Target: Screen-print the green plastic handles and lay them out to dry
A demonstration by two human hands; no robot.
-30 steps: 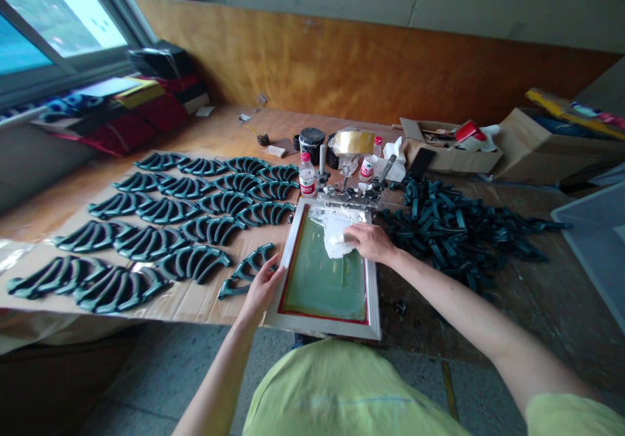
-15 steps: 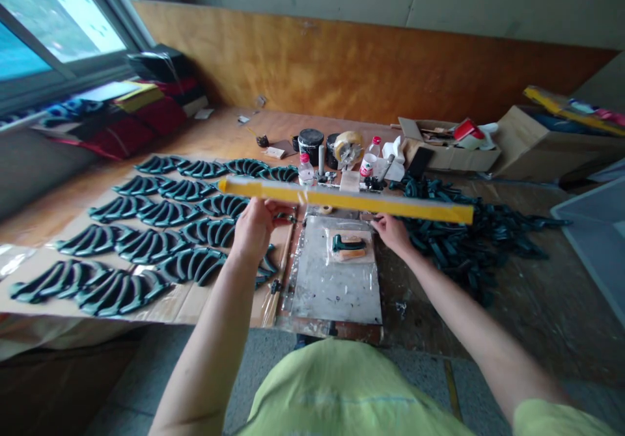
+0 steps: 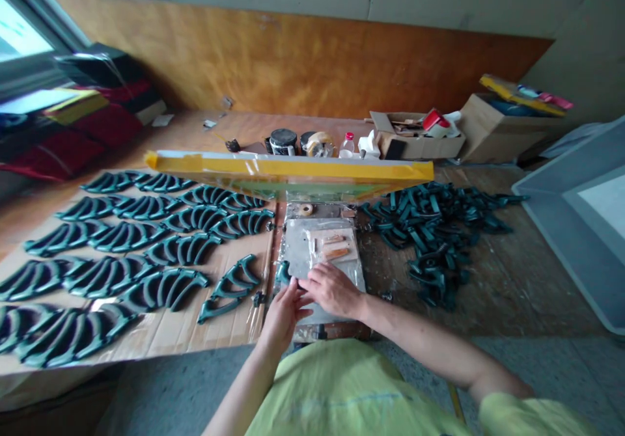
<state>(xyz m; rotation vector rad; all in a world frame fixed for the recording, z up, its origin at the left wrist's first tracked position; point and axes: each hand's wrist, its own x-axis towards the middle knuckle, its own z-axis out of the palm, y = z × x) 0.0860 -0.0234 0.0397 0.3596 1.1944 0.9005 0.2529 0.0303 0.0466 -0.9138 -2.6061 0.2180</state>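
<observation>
My left hand (image 3: 284,307) and my right hand (image 3: 333,289) meet over the near left corner of the grey printing plate (image 3: 336,260). Their fingers are pinched together on a small dark green plastic part (image 3: 282,271) at the plate's left edge. Further up the plate lies a small wooden jig (image 3: 334,246) with nothing on it. The screen frame (image 3: 293,166), edged with yellow tape, stands tilted up behind the plate, and neither hand touches it.
Rows of dark green curved parts (image 3: 122,241) lie on cardboard to the left. A loose heap of dark green parts (image 3: 434,228) is on the right. Ink tins (image 3: 284,140), a tape roll (image 3: 318,143), a bottle (image 3: 347,144) and cardboard boxes (image 3: 508,130) stand behind; a grey tray (image 3: 581,215) is far right.
The screen frame went from flat, being wiped, to lifted up. Both hands let go of it and came down to the plate's near left. The green part left the jig.
</observation>
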